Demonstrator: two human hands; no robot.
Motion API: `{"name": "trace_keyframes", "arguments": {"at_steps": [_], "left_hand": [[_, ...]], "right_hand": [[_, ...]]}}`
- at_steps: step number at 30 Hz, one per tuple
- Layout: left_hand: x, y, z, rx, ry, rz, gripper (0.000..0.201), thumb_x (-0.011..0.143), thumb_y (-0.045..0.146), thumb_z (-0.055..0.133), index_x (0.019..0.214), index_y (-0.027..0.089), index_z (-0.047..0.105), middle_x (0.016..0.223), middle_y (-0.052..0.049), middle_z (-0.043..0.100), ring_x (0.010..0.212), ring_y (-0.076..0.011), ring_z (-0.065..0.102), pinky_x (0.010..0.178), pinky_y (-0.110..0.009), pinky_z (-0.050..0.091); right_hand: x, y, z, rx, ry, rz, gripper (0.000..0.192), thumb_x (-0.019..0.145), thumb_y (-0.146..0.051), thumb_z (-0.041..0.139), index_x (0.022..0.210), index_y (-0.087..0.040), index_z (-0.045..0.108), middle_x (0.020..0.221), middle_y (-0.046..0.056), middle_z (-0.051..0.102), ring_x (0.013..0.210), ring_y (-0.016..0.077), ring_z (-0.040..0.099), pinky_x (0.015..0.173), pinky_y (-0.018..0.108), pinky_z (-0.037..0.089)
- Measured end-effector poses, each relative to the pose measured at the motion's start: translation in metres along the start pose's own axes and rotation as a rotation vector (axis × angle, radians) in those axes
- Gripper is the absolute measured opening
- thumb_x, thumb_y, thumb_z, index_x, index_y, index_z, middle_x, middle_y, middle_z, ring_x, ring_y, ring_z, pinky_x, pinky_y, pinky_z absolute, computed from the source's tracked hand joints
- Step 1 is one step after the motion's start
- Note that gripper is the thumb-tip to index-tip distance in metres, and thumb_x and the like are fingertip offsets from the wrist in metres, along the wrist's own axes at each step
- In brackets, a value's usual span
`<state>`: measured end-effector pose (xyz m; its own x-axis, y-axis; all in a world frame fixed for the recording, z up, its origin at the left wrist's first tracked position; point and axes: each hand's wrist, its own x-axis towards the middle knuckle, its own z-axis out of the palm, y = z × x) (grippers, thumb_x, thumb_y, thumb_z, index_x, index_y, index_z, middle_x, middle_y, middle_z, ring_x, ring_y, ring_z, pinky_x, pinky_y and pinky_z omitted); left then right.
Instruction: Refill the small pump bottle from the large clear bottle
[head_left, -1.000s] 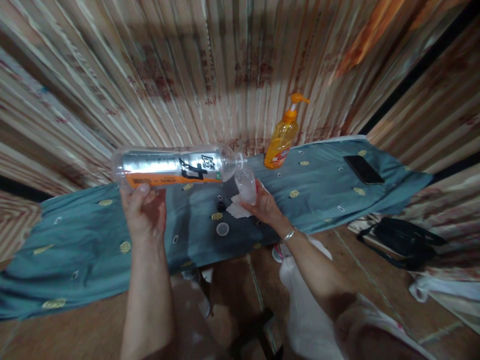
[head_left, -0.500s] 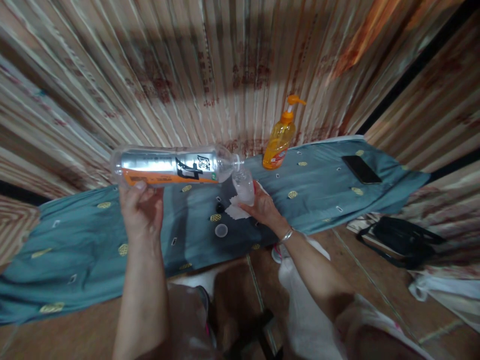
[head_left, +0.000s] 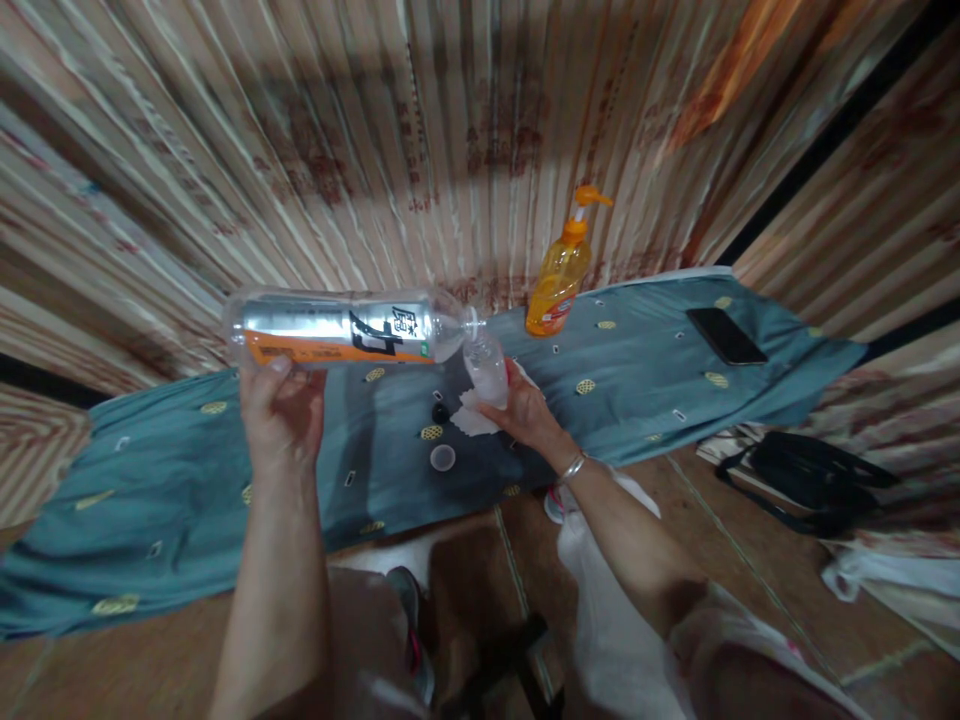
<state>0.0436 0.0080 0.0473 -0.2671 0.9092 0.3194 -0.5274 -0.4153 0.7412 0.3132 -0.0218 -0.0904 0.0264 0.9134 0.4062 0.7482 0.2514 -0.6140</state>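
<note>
My left hand (head_left: 281,415) grips a large clear plastic bottle (head_left: 345,330) with a silver and orange label, held level on its side with its open neck pointing right. Its mouth meets the top of a small clear bottle (head_left: 486,368), which my right hand (head_left: 529,415) holds slightly tilted above the cloth. A crumpled white tissue (head_left: 472,420) lies just under the small bottle. A white cap (head_left: 442,457) and a small black cap (head_left: 440,411) rest on the cloth in front of it.
A teal patterned cloth (head_left: 187,470) covers a long low table. An orange pump bottle (head_left: 559,275) stands at the back by the striped curtain wall. A black phone (head_left: 726,336) lies far right. A black bag (head_left: 814,475) sits on the floor at the right.
Both hands and bottles keep almost the same pose; the large bottle stays level against the small one. The view shifts slightly.
</note>
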Motion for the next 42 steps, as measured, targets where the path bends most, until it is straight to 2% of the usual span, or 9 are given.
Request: {"name": "trace_keyframes", "arguments": {"at_steps": [5, 8, 15, 23, 29, 32, 36, 42], "left_hand": [[-0.0008, 0.0012, 0.0027, 0.019, -0.028, 0.009, 0.059, 0.052, 0.015, 0.083, 0.107, 0.029, 0.067, 0.070, 0.008, 0.066, 0.069, -0.0108, 0.060, 0.073, -0.024, 0.050], [0.0002, 0.0008, 0.0022, 0.012, -0.014, 0.008, 0.062, 0.051, 0.015, 0.083, 0.110, 0.029, 0.066, 0.074, 0.009, 0.067, 0.066, -0.0091, 0.059, 0.068, -0.022, 0.049], [0.0018, -0.0012, -0.0002, -0.003, -0.002, 0.006, 0.055, 0.051, 0.014, 0.083, 0.103, 0.024, 0.067, 0.077, 0.007, 0.068, 0.075, -0.0110, 0.062, 0.065, -0.020, 0.047], [0.0000, 0.0003, 0.0036, -0.016, -0.014, 0.006, 0.047, 0.051, 0.012, 0.082, 0.094, 0.022, 0.067, 0.078, 0.006, 0.068, 0.073, -0.0095, 0.060, 0.068, -0.020, 0.047], [-0.0013, 0.0015, 0.0066, 0.017, -0.016, 0.026, 0.041, 0.050, 0.015, 0.083, 0.087, 0.024, 0.066, 0.082, 0.006, 0.069, 0.075, -0.0105, 0.059, 0.068, -0.020, 0.047], [-0.0015, 0.0018, 0.0069, -0.001, -0.018, 0.017, 0.043, 0.051, 0.012, 0.082, 0.089, 0.023, 0.065, 0.077, 0.006, 0.066, 0.071, -0.0095, 0.057, 0.065, -0.020, 0.045], [-0.0004, 0.0015, 0.0061, -0.028, -0.012, 0.009, 0.046, 0.048, 0.010, 0.082, 0.090, 0.021, 0.066, 0.080, 0.005, 0.067, 0.073, -0.0087, 0.058, 0.059, -0.018, 0.040], [0.0015, -0.0001, 0.0043, -0.041, -0.027, 0.003, 0.048, 0.048, 0.011, 0.083, 0.092, 0.021, 0.067, 0.086, 0.005, 0.069, 0.076, -0.0087, 0.059, 0.061, -0.018, 0.044]], "right_hand": [[0.0001, 0.0019, 0.0021, -0.011, 0.013, -0.002, 0.087, 0.080, -0.053, 0.074, 0.146, -0.011, 0.037, 0.137, 0.025, 0.062, 0.123, 0.0363, 0.064, 0.106, 0.051, 0.050], [0.0002, 0.0013, 0.0015, -0.002, 0.006, 0.005, 0.086, 0.079, -0.051, 0.076, 0.145, -0.010, 0.039, 0.137, 0.024, 0.061, 0.124, 0.0353, 0.063, 0.107, 0.049, 0.050], [-0.0003, 0.0020, 0.0019, -0.003, 0.018, 0.003, 0.088, 0.079, -0.054, 0.075, 0.146, -0.011, 0.037, 0.140, 0.024, 0.060, 0.127, 0.0358, 0.061, 0.109, 0.050, 0.048], [-0.0008, 0.0013, 0.0017, 0.012, 0.015, 0.011, 0.085, 0.079, -0.050, 0.076, 0.146, -0.011, 0.039, 0.137, 0.023, 0.062, 0.122, 0.0359, 0.064, 0.106, 0.050, 0.051], [-0.0005, 0.0002, 0.0001, 0.024, 0.012, -0.006, 0.084, 0.079, -0.048, 0.077, 0.145, -0.010, 0.040, 0.138, 0.024, 0.061, 0.126, 0.0359, 0.062, 0.107, 0.051, 0.050], [0.0001, 0.0000, -0.0013, 0.029, 0.009, -0.007, 0.084, 0.079, -0.048, 0.076, 0.145, -0.010, 0.039, 0.139, 0.025, 0.060, 0.127, 0.0359, 0.062, 0.108, 0.050, 0.050], [0.0007, 0.0007, -0.0013, 0.027, -0.003, -0.001, 0.085, 0.078, -0.049, 0.077, 0.144, -0.009, 0.039, 0.137, 0.024, 0.061, 0.124, 0.0355, 0.063, 0.107, 0.049, 0.050], [0.0000, 0.0033, 0.0021, 0.012, 0.022, -0.013, 0.088, 0.080, -0.057, 0.073, 0.145, -0.007, 0.039, 0.138, 0.026, 0.061, 0.124, 0.0366, 0.063, 0.108, 0.050, 0.050]]}}
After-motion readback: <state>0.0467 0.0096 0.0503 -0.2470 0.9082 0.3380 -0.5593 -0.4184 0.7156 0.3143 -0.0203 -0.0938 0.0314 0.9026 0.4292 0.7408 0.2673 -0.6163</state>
